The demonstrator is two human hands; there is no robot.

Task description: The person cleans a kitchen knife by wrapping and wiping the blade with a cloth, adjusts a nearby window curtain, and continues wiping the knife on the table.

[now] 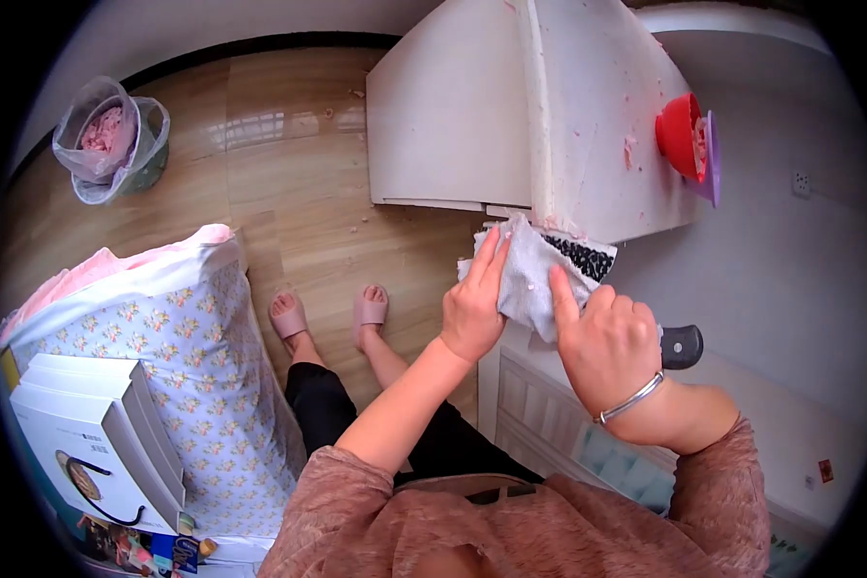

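Observation:
My left hand (474,313) lies with its fingers stretched out on the left part of a crumpled whitish cloth-like piece (530,275). My right hand (612,342), with a silver bangle at the wrist, is closed round a black riveted handle (682,347), seemingly a knife's; its butt shows past the little finger. The right index finger points onto the whitish piece. Any blade is hidden. A black-and-white speckled strip (581,258) sticks out along the piece's upper right edge, near the corner of a white cabinet (453,116).
A red bowl (679,135) with pink scraps stands on the cabinet, against a purple lid (712,164). More scraps dot the cabinet and floor (328,226). A bag-lined bin (149,144) stands far left. A flowered cover (202,385) and a white box (87,443) are at left.

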